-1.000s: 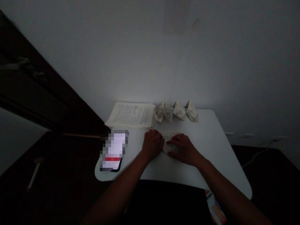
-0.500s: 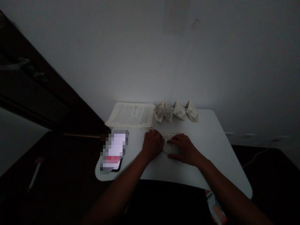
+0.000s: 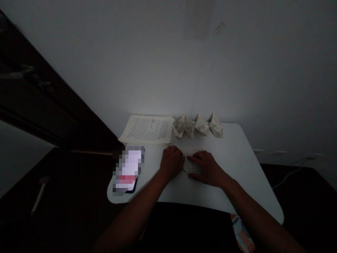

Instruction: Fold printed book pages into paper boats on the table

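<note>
A folded printed sheet of paper (image 3: 190, 167) lies on the white table between my hands, partly covered by them. My left hand (image 3: 171, 163) is closed at the sheet's left edge, its fingers curled and the thumb against the paper. From the right, my right hand (image 3: 210, 169) grips the sheet, with the fingertips near the middle and the thumb at the lower edge. Under the palms, the folds are hidden. Just beyond the hands, several folded paper shapes (image 3: 202, 127) with pointed tops stand in a row.
A stack of printed pages (image 3: 149, 130) lies at the table's back left. A phone (image 3: 129, 168) with a lit, pixelated screen is at the left edge. The white table (image 3: 237, 165) stands against a wall (image 3: 158, 63). A dark door (image 3: 39, 98) is on the left.
My right fingers have shifted very slightly on the paper, and the far part of the sheet shows a little less. Everything else stays put.
</note>
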Available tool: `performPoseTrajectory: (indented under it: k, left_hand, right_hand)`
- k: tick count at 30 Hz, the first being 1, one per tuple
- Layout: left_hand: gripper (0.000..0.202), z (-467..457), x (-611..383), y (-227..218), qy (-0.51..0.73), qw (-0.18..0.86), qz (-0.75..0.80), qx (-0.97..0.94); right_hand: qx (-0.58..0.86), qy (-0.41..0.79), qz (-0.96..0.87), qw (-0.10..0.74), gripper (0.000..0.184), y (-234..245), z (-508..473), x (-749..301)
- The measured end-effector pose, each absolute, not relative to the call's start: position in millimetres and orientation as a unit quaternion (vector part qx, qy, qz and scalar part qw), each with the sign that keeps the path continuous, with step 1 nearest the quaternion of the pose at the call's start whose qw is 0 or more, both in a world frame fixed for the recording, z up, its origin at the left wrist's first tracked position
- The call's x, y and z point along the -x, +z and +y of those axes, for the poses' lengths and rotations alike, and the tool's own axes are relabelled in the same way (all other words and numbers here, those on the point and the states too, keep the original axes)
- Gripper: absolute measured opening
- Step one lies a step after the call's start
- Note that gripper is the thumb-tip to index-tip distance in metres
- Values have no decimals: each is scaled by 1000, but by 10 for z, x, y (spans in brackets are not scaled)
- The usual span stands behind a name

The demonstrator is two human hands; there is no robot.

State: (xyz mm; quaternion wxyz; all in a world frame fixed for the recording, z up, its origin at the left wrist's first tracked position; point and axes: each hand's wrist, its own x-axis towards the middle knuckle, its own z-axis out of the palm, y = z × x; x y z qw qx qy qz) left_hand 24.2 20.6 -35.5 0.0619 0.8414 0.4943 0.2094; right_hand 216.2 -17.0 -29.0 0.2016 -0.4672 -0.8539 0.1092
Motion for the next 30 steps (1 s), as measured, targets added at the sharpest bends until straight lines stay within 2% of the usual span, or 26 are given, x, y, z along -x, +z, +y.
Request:
performPoseTrajectory:
  k: [19,30]
  left_hand:
    - [9,209,-255,-351,221,72,499,-835]
    - [9,203,-249,-358,215,64,500,-836]
  right_hand:
    - [471,106,-855,187,59,-268,-182,-2145]
    - [461,150,-857,178,77,-220,-172,-2180]
